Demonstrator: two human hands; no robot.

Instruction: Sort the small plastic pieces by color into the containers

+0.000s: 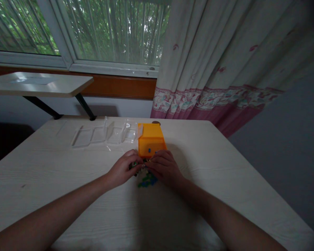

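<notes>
Green and blue pieces (147, 180) lie on the table (94, 212) before you; just beyond, your left hand (126, 167) and right hand (167, 166) nearly meet, fingers narrowed, their hold unclear. Farther stands an open yellow box (149, 131), clear plastic cases (115, 136) left of it.

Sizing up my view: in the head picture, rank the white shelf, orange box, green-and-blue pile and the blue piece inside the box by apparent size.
1. White shelf
2. Orange box
3. Green-and-blue pile
4. Blue piece
</notes>
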